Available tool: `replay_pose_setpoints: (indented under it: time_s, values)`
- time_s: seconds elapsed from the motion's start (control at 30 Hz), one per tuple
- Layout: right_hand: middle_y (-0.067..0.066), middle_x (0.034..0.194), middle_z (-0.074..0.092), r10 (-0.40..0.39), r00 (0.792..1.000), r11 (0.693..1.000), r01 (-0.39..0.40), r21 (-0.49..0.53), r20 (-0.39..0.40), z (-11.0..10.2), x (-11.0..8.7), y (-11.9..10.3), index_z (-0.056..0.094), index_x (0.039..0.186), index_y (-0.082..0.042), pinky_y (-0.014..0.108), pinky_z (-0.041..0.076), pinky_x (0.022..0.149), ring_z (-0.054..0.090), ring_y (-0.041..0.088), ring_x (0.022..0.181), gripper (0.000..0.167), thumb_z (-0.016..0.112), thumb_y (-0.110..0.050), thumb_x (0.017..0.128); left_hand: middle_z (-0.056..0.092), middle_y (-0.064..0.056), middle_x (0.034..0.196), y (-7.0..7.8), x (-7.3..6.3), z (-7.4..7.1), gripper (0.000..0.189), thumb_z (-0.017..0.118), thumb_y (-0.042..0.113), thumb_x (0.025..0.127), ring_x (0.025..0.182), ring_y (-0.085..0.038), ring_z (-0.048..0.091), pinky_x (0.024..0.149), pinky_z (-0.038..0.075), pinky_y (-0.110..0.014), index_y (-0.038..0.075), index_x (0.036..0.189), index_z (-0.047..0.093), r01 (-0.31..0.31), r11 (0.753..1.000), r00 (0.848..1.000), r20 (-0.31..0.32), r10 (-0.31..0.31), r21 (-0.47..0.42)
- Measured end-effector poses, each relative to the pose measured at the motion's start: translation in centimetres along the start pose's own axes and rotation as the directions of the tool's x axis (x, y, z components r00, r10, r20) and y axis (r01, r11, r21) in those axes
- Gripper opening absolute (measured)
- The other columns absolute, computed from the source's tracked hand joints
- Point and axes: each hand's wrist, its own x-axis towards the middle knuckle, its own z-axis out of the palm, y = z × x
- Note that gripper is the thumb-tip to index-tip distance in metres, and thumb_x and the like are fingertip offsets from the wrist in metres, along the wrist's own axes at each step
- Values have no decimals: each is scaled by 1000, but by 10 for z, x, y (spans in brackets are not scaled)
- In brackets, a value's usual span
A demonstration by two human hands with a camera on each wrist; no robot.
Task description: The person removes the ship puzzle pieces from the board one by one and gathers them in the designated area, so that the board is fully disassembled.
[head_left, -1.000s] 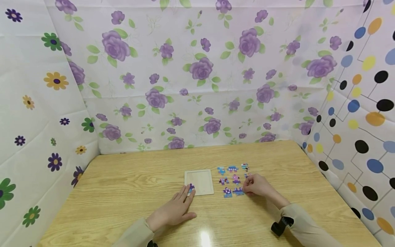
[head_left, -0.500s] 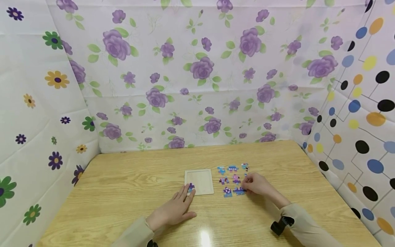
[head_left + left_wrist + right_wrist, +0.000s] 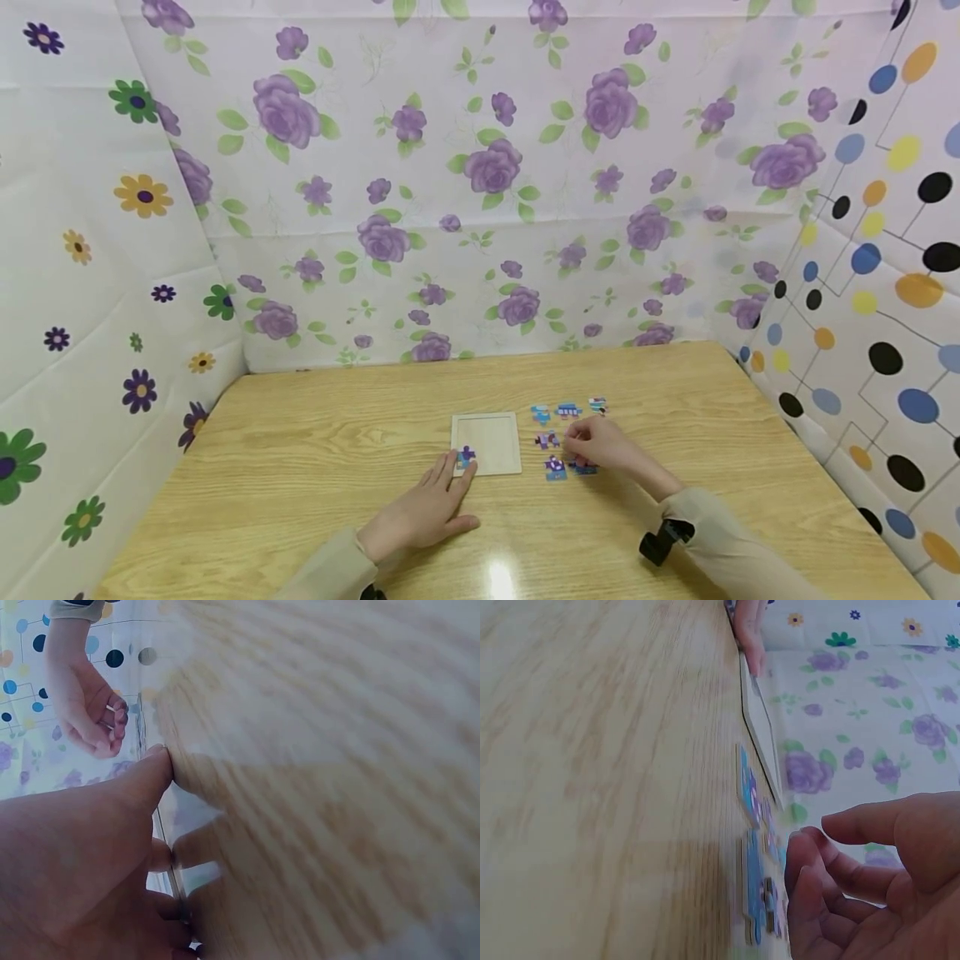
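My left hand (image 3: pixel 422 510) lies flat with its fingers extended, fingertips at the near left corner of a square wooden puzzle tray (image 3: pixel 517 446). Inside that corner sits a purple and blue jigsaw piece (image 3: pixel 466 457). Over the loose pieces to the tray's right, my right hand (image 3: pixel 611 446) hangs with loosely curled fingers. In the right wrist view, a gap shows between thumb and index finger, with nothing visible in it. A blue-edged jigsaw piece (image 3: pixel 753 889) lies on the table beside those fingers. The right hand hides part of the group in the head view.
Loose jigsaw pieces lie in rough rows, among them a purple one (image 3: pixel 555 468), a pink-purple one (image 3: pixel 547 440) and a striped one (image 3: pixel 597 406). The wooden table (image 3: pixel 337 450) meets a flowered cloth wall (image 3: pixel 450 283) at the back. Patterned cloths stand on both sides.
My right hand has moved left from the right side of the loose pieces to above their middle, covering the pink piece seen earlier. The left hand has stayed by the tray corner.
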Motion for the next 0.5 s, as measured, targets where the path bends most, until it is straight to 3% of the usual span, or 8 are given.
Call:
replay_pose_setpoints:
  time_s: [0.27,0.5]
  values:
    - [5,68,66,-90,994,996,88,30,69,17,15,-7,69,86,-4,26,51,54,60,13,60,18,59,-16,96,13,-34,156,2,0,0,80,43,54,98,146,-46,17,113,29,-56,3,154,18,13,1000,1000,-5,-13,22]
    - [6,67,66,-103,991,995,102,14,86,28,25,-15,71,86,-7,24,45,50,55,11,57,18,58,-15,96,12,-32,157,0,0,0,80,43,54,98,146,-45,17,114,29,-56,4,155,17,16,999,1000,-6,-16,28]
